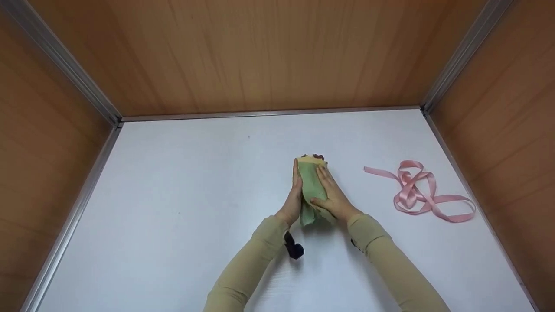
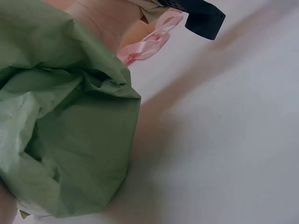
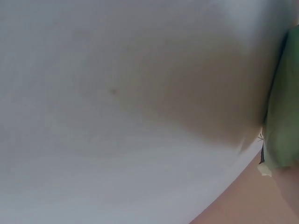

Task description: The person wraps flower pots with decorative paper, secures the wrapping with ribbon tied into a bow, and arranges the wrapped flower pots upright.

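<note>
A small bouquet-like bundle [image 1: 311,177] in green paper stands between my two hands, its pale yellow inner layer [image 1: 310,160] and dark reddish tips showing at the top. Against its left side presses my left hand [image 1: 291,203], fingers straight and pointing up along the paper. My right hand [image 1: 336,197] lies over the front and right side, with fingers extended and the thumb stretched across the lower part. In the left wrist view the creased green paper [image 2: 88,149] fills the left. Only an edge of the green paper [image 3: 284,107] shows in the right wrist view.
A loosely looped pink satin ribbon [image 1: 416,193] lies on the white table [image 1: 173,195] to the right of the hands. Wooden panels [image 1: 269,56] with metal edging enclose the table at the back and both sides. A black wrist camera [image 1: 294,247] hangs below the left wrist.
</note>
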`<act>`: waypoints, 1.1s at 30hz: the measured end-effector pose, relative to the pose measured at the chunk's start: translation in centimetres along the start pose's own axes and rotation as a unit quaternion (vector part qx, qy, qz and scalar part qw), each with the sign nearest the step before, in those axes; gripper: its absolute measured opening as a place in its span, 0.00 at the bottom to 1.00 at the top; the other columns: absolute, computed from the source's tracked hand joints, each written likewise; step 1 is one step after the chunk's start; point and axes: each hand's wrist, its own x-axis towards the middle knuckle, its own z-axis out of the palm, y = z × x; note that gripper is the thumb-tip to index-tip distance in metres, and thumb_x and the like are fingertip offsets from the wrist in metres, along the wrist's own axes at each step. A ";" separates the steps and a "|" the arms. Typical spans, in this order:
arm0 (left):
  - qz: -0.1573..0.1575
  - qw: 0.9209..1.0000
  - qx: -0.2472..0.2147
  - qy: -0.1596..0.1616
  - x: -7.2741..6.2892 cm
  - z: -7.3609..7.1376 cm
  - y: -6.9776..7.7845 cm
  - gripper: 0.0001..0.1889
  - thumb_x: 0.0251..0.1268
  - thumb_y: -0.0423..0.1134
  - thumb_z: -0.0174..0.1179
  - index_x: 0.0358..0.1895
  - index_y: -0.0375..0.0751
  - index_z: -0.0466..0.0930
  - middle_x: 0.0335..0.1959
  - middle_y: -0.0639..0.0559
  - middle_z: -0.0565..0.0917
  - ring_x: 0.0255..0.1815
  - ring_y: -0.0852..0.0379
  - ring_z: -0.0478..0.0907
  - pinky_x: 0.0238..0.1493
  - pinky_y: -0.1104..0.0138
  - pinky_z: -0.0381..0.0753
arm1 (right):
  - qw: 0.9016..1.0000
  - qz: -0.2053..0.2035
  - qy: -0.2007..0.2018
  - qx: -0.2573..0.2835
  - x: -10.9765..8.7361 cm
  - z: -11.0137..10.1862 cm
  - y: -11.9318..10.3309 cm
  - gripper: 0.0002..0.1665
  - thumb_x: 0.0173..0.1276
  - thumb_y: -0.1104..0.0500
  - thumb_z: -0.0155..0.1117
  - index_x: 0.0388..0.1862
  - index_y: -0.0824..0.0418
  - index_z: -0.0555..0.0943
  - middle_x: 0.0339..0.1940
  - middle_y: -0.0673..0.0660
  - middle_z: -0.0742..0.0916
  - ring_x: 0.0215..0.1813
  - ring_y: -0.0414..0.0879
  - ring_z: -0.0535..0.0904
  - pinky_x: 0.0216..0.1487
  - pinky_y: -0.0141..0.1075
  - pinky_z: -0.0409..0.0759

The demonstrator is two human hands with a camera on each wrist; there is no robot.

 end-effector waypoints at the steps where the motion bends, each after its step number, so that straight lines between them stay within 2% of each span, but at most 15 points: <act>1: -0.002 1.000 0.001 0.001 0.0 0.0 0.1 0.29 0.75 0.54 0.17 0.75 0.61 0.25 0.77 0.55 0.30 0.77 0.51 0.26 0.73 0.47 0.29 | 1.000 0.003 -0.006 -0.004 0.0 -0.1 0.0 0.62 0.59 0.30 0.58 0.77 0.57 0.40 0.79 0.58 0.44 0.78 0.55 0.34 0.74 0.57 0.40; 6: -0.029 0.999 0.006 0.021 0.1 -0.1 0.2 0.29 0.74 0.53 0.26 0.76 0.55 0.45 0.78 0.51 0.34 0.77 0.49 0.27 0.74 0.47 0.32 | 0.999 0.040 -0.024 -0.020 0.0 -0.4 -0.2 0.70 0.49 0.32 0.70 0.78 0.54 0.38 0.79 0.55 0.42 0.78 0.55 0.34 0.74 0.57 0.43; 10: -0.047 0.997 -0.008 0.056 0.3 -0.2 0.1 0.26 0.74 0.46 0.39 0.73 0.50 0.55 0.77 0.47 0.32 0.77 0.45 0.31 0.75 0.50 0.41 | 0.997 0.055 -0.034 -0.032 0.0 -0.5 -0.5 0.71 0.48 0.34 0.72 0.78 0.53 0.37 0.79 0.56 0.42 0.78 0.55 0.35 0.73 0.58 0.45; 14: -0.055 0.994 0.000 0.090 0.5 -0.1 0.0 0.23 0.69 0.37 0.52 0.67 0.45 0.65 0.77 0.46 0.38 0.77 0.45 0.39 0.74 0.54 0.50 | 0.997 0.057 -0.038 -0.036 0.0 -0.5 -0.8 0.72 0.48 0.34 0.72 0.78 0.53 0.37 0.79 0.56 0.42 0.78 0.55 0.34 0.73 0.58 0.45; 18: -0.046 0.992 0.045 0.113 0.6 -0.2 0.0 0.19 0.65 0.31 0.55 0.59 0.39 0.74 0.75 0.41 0.47 0.76 0.43 0.45 0.74 0.55 0.50 | 0.997 0.057 -0.035 -0.033 -0.1 -0.5 -0.9 0.72 0.47 0.33 0.72 0.78 0.53 0.37 0.79 0.56 0.41 0.78 0.55 0.33 0.73 0.58 0.45; 21: -0.030 0.983 0.144 0.113 0.3 -0.3 0.3 0.17 0.65 0.33 0.57 0.56 0.39 0.77 0.73 0.37 0.50 0.75 0.41 0.46 0.73 0.52 0.51 | 0.997 0.059 -0.037 -0.031 -0.1 -0.6 -0.9 0.73 0.47 0.34 0.72 0.78 0.53 0.37 0.79 0.55 0.41 0.78 0.55 0.33 0.73 0.57 0.45; 22: -0.016 0.974 0.202 0.106 0.2 -0.4 0.5 0.16 0.65 0.35 0.57 0.56 0.41 0.78 0.73 0.36 0.50 0.75 0.40 0.45 0.73 0.49 0.49 | 0.997 0.061 -0.038 -0.032 -0.1 -0.6 -0.9 0.73 0.47 0.34 0.73 0.78 0.53 0.36 0.79 0.55 0.41 0.78 0.55 0.33 0.74 0.56 0.45; 23: 0.002 0.958 0.269 0.096 0.1 -0.6 0.8 0.15 0.65 0.37 0.58 0.55 0.43 0.79 0.73 0.36 0.50 0.75 0.39 0.44 0.73 0.48 0.47 | 0.997 0.063 -0.040 -0.032 -0.1 -0.6 -0.9 0.73 0.47 0.33 0.72 0.78 0.54 0.36 0.79 0.56 0.41 0.78 0.55 0.33 0.74 0.56 0.45; 24: 0.028 0.934 0.346 0.082 0.1 -0.7 1.0 0.15 0.66 0.38 0.57 0.54 0.45 0.80 0.73 0.36 0.51 0.75 0.38 0.44 0.72 0.45 0.47 | 0.997 0.064 -0.041 -0.032 -0.1 -0.7 -0.9 0.74 0.47 0.33 0.72 0.77 0.54 0.36 0.79 0.56 0.41 0.78 0.55 0.34 0.74 0.56 0.45; 27: 0.133 0.834 0.535 0.028 0.0 -1.1 1.8 0.13 0.67 0.40 0.57 0.52 0.48 0.82 0.71 0.41 0.59 0.75 0.40 0.47 0.72 0.42 0.44 | 0.997 0.063 -0.042 -0.035 -0.1 -0.8 -0.9 0.75 0.46 0.33 0.72 0.77 0.57 0.35 0.79 0.58 0.42 0.78 0.56 0.35 0.74 0.56 0.45; 28: 0.164 0.805 0.570 0.007 0.1 -1.3 2.1 0.13 0.68 0.39 0.56 0.52 0.47 0.83 0.70 0.43 0.64 0.75 0.43 0.52 0.72 0.43 0.45 | 0.997 0.061 -0.042 -0.035 -0.1 -0.8 -0.9 0.75 0.46 0.33 0.72 0.77 0.58 0.35 0.79 0.59 0.42 0.78 0.56 0.35 0.74 0.56 0.45; 29: 0.184 0.786 0.590 -0.015 0.0 -1.5 2.3 0.12 0.68 0.38 0.55 0.52 0.47 0.82 0.67 0.46 0.69 0.73 0.45 0.56 0.72 0.44 0.47 | 0.997 0.059 -0.042 -0.033 0.0 -0.8 -0.9 0.75 0.46 0.33 0.72 0.77 0.59 0.35 0.79 0.59 0.42 0.78 0.57 0.36 0.74 0.56 0.45; 30: 0.195 0.773 0.602 -0.038 0.0 -1.6 2.5 0.13 0.69 0.38 0.54 0.53 0.46 0.82 0.65 0.48 0.72 0.72 0.48 0.60 0.72 0.46 0.49 | 0.997 0.059 -0.042 -0.032 0.0 -0.8 -0.9 0.75 0.46 0.33 0.72 0.77 0.59 0.35 0.79 0.59 0.42 0.78 0.57 0.36 0.74 0.55 0.45; 31: 0.194 0.773 0.601 -0.062 0.0 -1.8 2.6 0.13 0.70 0.39 0.53 0.54 0.45 0.81 0.63 0.49 0.74 0.71 0.51 0.63 0.73 0.48 0.50 | 0.997 0.059 -0.043 -0.031 0.0 -0.8 -0.9 0.75 0.47 0.33 0.72 0.77 0.59 0.35 0.78 0.60 0.42 0.78 0.57 0.36 0.74 0.55 0.45; 33: 0.174 0.782 0.589 -0.102 -0.1 -2.2 2.7 0.16 0.72 0.41 0.51 0.58 0.43 0.78 0.63 0.49 0.74 0.69 0.54 0.65 0.74 0.51 0.50 | 0.997 0.062 -0.046 -0.026 0.0 -0.7 -0.9 0.76 0.47 0.32 0.71 0.77 0.59 0.33 0.78 0.60 0.41 0.78 0.57 0.35 0.74 0.55 0.45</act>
